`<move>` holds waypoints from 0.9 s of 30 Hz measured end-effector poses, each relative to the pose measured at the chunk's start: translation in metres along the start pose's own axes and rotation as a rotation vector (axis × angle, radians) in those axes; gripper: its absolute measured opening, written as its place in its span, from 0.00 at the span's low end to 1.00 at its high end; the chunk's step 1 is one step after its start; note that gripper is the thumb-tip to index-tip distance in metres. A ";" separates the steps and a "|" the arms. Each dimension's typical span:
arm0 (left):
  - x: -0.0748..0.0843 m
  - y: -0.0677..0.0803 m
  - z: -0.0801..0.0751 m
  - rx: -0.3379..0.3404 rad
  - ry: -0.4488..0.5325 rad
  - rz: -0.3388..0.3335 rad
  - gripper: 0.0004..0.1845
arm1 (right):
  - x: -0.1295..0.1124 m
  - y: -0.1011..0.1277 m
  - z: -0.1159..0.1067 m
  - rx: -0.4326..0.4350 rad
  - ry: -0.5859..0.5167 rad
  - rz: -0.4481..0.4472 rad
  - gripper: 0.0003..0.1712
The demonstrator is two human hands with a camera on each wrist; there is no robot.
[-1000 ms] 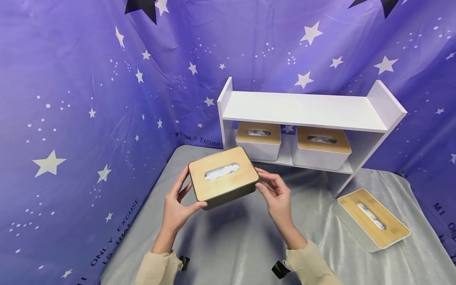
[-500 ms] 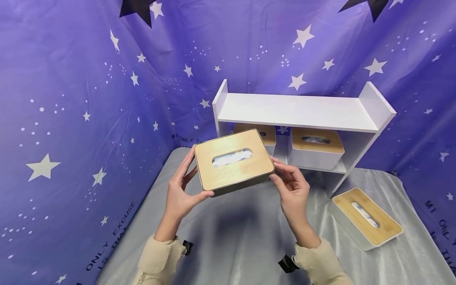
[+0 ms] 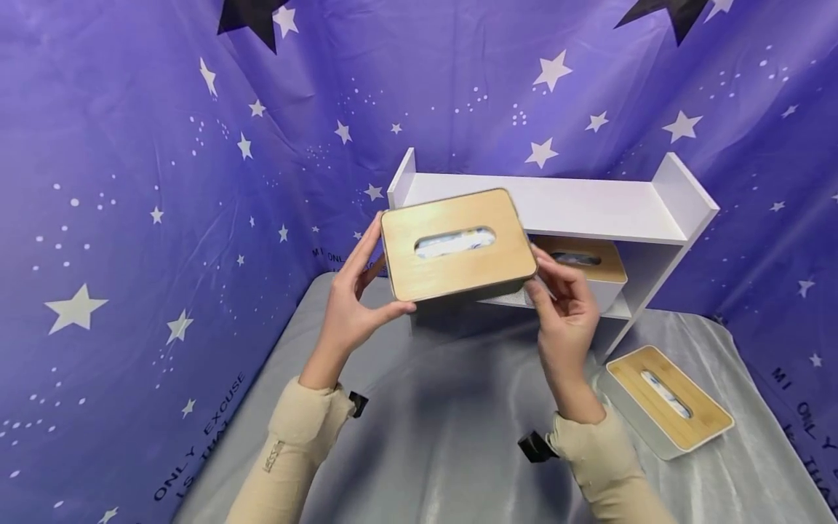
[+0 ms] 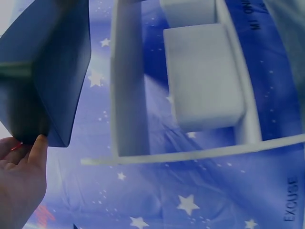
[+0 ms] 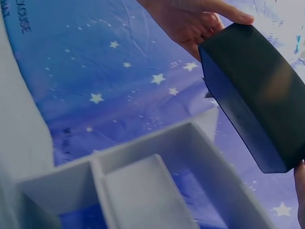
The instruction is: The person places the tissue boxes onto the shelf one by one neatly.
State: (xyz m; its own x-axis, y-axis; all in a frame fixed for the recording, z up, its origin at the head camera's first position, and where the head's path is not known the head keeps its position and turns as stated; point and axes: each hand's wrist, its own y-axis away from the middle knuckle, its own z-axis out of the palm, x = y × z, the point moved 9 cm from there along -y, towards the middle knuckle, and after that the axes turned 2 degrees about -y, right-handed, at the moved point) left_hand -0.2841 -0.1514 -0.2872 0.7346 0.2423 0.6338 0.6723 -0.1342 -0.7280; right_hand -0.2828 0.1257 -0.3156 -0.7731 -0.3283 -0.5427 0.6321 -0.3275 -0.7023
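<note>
The dark box (image 3: 458, 251) with the wooden lid is up in the air in front of the shelf (image 3: 556, 207), about level with its top board and over its left half. To do this well, I judge the box should be kept level so the lid stays seated, and its far edge should clear the top board's front lip before it comes down.

The left hand (image 3: 356, 306) grips the box's left end, thumb under the near corner and fingers spread up the side. The right hand (image 3: 563, 309) holds the right end, fingers curled against the side wall.

Right of the shelf, nearer the person, a white box (image 3: 664, 400) lies on the grey cloth (image 3: 445, 422). Another white box (image 3: 589, 273) sits on the shelf's lower board.
</note>
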 end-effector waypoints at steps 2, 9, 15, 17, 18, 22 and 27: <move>0.003 -0.013 0.004 -0.013 0.007 0.014 0.56 | -0.004 -0.011 0.000 0.021 0.011 -0.020 0.15; 0.004 -0.058 0.017 -0.063 0.020 -0.001 0.59 | -0.013 -0.051 -0.001 0.093 0.060 -0.069 0.14; 0.003 -0.090 0.029 -0.118 0.081 -0.069 0.59 | -0.004 -0.079 -0.004 0.139 0.061 -0.057 0.14; 0.002 -0.097 0.031 -0.116 0.121 -0.095 0.55 | 0.003 -0.087 -0.003 0.137 0.086 -0.052 0.14; -0.001 -0.101 0.032 -0.110 0.135 -0.109 0.52 | 0.007 -0.090 -0.003 0.137 0.105 -0.040 0.14; -0.026 -0.113 0.038 -0.073 0.121 -0.175 0.38 | 0.022 -0.100 -0.002 0.124 0.260 -0.030 0.14; -0.064 -0.121 0.043 -0.025 0.040 -0.226 0.33 | 0.041 -0.105 -0.005 0.112 0.390 0.020 0.17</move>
State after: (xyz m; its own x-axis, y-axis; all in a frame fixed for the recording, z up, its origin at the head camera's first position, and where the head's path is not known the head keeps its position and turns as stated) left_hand -0.4161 -0.1089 -0.2511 0.5680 0.2306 0.7900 0.8217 -0.1047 -0.5602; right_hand -0.3811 0.1509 -0.2665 -0.7089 0.0181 -0.7051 0.6325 -0.4261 -0.6468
